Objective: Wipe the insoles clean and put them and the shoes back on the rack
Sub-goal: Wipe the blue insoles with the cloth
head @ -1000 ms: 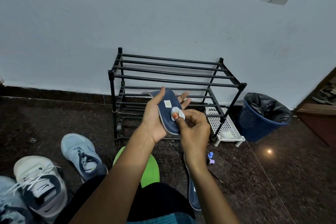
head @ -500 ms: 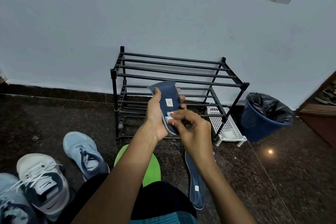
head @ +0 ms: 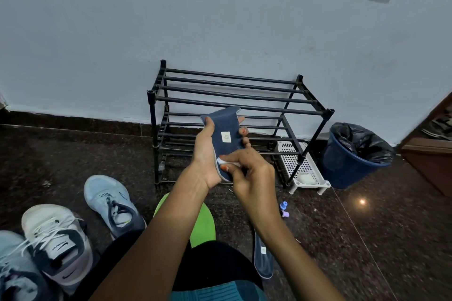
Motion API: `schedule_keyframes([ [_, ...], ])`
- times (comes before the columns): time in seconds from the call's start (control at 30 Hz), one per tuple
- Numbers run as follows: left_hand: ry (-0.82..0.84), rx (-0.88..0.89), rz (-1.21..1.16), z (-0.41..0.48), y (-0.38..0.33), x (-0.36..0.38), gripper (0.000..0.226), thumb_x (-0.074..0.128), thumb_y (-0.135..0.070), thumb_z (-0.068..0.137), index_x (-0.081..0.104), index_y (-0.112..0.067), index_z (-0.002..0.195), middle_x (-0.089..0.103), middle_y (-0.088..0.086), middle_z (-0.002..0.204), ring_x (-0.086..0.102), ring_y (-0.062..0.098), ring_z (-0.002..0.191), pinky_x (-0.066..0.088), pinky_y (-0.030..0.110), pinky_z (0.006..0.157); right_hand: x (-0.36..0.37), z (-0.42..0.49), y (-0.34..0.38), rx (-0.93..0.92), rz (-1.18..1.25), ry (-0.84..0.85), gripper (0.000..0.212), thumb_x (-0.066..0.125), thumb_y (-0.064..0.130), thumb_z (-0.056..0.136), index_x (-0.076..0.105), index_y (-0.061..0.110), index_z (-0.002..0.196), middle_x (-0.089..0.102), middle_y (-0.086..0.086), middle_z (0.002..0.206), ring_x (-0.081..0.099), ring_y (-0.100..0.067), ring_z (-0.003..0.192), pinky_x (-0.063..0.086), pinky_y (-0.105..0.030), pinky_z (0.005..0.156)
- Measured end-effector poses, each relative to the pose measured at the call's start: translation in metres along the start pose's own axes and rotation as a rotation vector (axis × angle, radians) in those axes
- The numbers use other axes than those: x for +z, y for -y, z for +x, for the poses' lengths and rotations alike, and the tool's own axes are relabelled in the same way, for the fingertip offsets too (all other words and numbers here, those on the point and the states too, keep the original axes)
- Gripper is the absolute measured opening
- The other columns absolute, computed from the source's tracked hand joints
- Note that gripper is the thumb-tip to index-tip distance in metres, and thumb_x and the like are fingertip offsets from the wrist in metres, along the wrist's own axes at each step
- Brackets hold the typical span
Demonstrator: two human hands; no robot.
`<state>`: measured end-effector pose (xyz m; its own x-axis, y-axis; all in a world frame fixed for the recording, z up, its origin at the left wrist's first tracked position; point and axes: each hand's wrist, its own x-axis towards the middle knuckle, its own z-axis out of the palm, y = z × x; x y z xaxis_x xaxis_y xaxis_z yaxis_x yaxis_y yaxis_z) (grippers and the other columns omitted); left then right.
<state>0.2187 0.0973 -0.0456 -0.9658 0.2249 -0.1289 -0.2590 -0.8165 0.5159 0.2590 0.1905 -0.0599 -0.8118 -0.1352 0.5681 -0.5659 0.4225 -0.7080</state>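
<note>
"Insole (head: 227, 127), dark blue: where was it?"
"Centre frame, before the black rack (head: 232, 91); the left hand (head: 205, 154) gripped its edges, the right hand (head: 252, 178) pinched a white wipe (head: 221, 161) against its lower end."
"Any writing?"
"Its pale square label (head: 226, 136) was unreadable; a swoosh (head: 66, 276) marked the white shoe (head: 56, 239), lower left."

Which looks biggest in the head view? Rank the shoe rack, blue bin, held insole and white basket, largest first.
1. shoe rack
2. blue bin
3. held insole and white basket: alike, and the insole is nearer the camera, so unranked.
</note>
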Motion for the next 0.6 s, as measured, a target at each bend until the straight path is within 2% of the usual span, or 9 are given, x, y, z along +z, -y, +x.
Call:
schedule_keyframes([
  [0.1,-0.008,0.009,-0.022,-0.001,0.001,0.002,0.071,0.021,-0.059,0.095,0.049,-0.001,0.124,0.054,0.006,0.071,0.053,0.017,0.060,0.052,0.024,0.059,-0.003,-0.002,0.000,0.017,0.017,0.013,0.018,0.063,-0.006,0.071,0.071,0.008,0.079,0.062,0.007,0.079,0.060,-0.006,0.080,0.042,-0.005,0.075],
  [0.17,-0.006,-0.012,-0.017,-0.002,0.003,0.004,0.070,0.019,-0.059,0.095,0.047,-0.002,0.125,0.054,0.006,0.070,0.054,0.016,0.058,0.051,0.021,0.057,-0.003,0.002,-0.001,0.024,-0.017,-0.021,0.017,0.064,-0.005,0.071,0.071,0.009,0.077,0.062,0.005,0.080,0.061,-0.013,0.081,0.039,-0.004,0.077],
  [0.23,-0.001,-0.043,-0.017,-0.004,0.004,0.007,0.073,0.018,-0.060,0.095,0.048,-0.003,0.128,0.052,0.005,0.072,0.055,0.015,0.052,0.049,0.017,0.049,-0.002,0.009,-0.002,0.028,-0.057,-0.051,0.014,0.064,-0.004,0.072,0.071,0.007,0.077,0.062,0.000,0.081,0.059,-0.020,0.082,0.036,-0.002,0.076],
  [0.3,-0.007,-0.067,-0.027,-0.006,0.003,0.009,0.072,0.017,-0.059,0.095,0.052,-0.002,0.123,0.050,0.006,0.075,0.056,0.014,0.048,0.046,0.015,0.042,0.001,0.015,-0.002,0.042,-0.084,-0.067,0.013,0.064,-0.006,0.074,0.071,0.004,0.080,0.062,-0.006,0.083,0.057,-0.022,0.084,0.036,-0.002,0.075],
  [0.43,-0.014,-0.032,-0.008,-0.004,0.001,0.005,0.071,0.018,-0.059,0.095,0.053,-0.003,0.120,0.053,0.005,0.073,0.055,0.014,0.056,0.050,0.017,0.051,0.007,0.011,0.000,0.060,-0.066,-0.079,0.012,0.064,-0.006,0.075,0.071,0.004,0.080,0.062,-0.005,0.082,0.058,-0.022,0.083,0.039,-0.007,0.073],
  [0.6,0.002,0.010,-0.031,-0.003,0.000,0.000,0.070,0.019,-0.058,0.095,0.050,-0.002,0.123,0.055,0.005,0.070,0.053,0.016,0.060,0.049,0.023,0.057,0.002,-0.004,0.006,0.113,0.066,0.014,0.013,0.065,0.002,0.072,0.073,0.011,0.079,0.065,0.003,0.078,0.063,-0.013,0.079,0.048,-0.018,0.075],
])
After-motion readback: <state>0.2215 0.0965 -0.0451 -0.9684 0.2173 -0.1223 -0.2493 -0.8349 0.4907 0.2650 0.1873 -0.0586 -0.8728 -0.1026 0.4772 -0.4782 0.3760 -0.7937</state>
